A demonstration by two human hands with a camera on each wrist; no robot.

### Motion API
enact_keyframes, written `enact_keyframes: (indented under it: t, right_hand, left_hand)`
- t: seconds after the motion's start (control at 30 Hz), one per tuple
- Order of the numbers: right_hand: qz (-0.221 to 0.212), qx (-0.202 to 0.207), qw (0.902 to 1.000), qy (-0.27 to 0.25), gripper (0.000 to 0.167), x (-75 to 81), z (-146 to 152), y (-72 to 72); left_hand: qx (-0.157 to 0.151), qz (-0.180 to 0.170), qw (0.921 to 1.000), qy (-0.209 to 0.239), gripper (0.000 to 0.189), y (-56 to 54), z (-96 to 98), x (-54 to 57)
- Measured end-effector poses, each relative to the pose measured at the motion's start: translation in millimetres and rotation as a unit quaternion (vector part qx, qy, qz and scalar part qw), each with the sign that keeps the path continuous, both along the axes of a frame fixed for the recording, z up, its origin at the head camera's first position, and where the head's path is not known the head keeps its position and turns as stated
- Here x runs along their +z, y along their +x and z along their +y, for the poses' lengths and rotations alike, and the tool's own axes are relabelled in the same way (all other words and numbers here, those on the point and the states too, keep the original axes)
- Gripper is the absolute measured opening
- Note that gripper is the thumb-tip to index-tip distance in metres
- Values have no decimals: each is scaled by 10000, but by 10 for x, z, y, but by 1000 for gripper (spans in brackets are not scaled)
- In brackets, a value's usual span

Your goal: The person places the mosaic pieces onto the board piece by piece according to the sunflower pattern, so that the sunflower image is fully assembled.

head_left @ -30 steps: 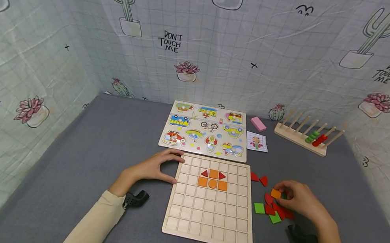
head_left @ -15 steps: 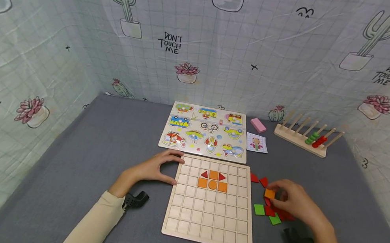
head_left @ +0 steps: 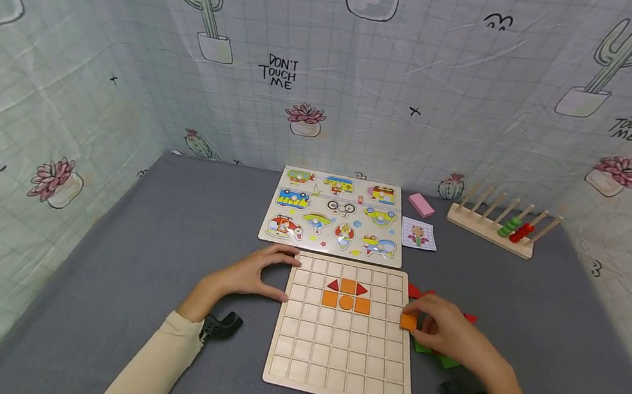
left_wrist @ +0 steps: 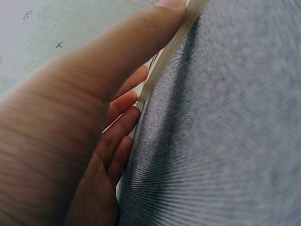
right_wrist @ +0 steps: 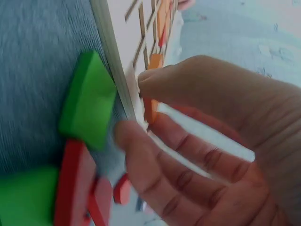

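Observation:
My right hand (head_left: 446,329) pinches an orange square tile (head_left: 408,321) between thumb and fingers, over the right edge of a wooden grid board (head_left: 333,359). In the right wrist view the fingers partly cover that tile (right_wrist: 150,110). My left hand (head_left: 253,272) rests against the board's left edge, thumb and fingers spread apart; the left wrist view shows the thumb touching the wooden rim (left_wrist: 164,59). On the board lie several orange pieces, including a round one (head_left: 346,302), with a red triangle (head_left: 333,285) and another red triangle (head_left: 361,289) beside the upper square.
Red pieces (right_wrist: 73,183) and green tiles (right_wrist: 89,101) lie right of the board, partly under my right hand. Behind stand a vehicle puzzle board (head_left: 334,215), a pattern card (head_left: 419,234), a pink block (head_left: 421,205) and a peg rack (head_left: 488,231) with red and green beads.
My right hand has carried the orange square tile left, from the loose pieces to the board's right edge. The left hand keeps its place on the board's edge.

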State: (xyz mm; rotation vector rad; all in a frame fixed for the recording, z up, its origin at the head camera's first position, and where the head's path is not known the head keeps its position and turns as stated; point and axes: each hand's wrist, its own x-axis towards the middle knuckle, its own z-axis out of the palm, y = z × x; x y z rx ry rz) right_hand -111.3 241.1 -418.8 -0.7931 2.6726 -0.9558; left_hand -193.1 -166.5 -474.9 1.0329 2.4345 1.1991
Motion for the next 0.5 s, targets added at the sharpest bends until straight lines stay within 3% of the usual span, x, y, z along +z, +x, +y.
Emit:
enact_keyframes:
  t: [0.17,0.5]
  right_hand:
    - [-39,291,9996,-3,29,-36,-124,-22]
    - [-35,457,9988,198,27,-30,-450,-57]
  left_hand:
    - [-21,-22,10000,52,65,12,7,0]
    - [7,-27,10000,21,65,-10,1,-25]
